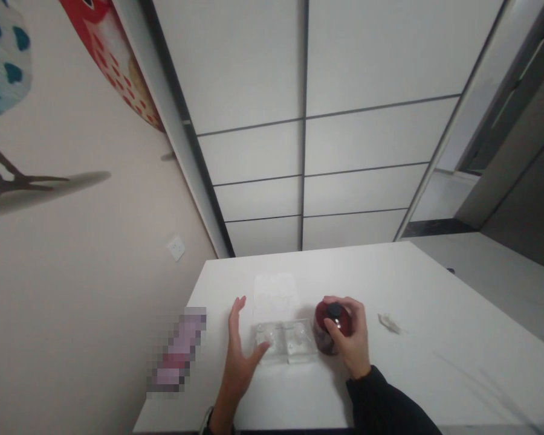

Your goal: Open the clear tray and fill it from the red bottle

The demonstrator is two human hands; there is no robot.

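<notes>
Head view, lower centre of the frame: the right hand (pixel 352 338) grips the top of a dark red jar (pixel 325 343) on the white bench (pixel 412 386). Further left, the left hand (pixel 240 361), thumb and fingers spread, is beside a clear container (pixel 299 347), contact unclear

Standing here, I'd call this a room in a home: a red bird picture (pixel 118 66) and a blue-spotted one (pixel 4 60) brighten the left wall (pixel 95 290). Beyond the white table (pixel 390 272), tall panelled doors (pixel 249 66), wardrobe-like, line the far side.
</notes>
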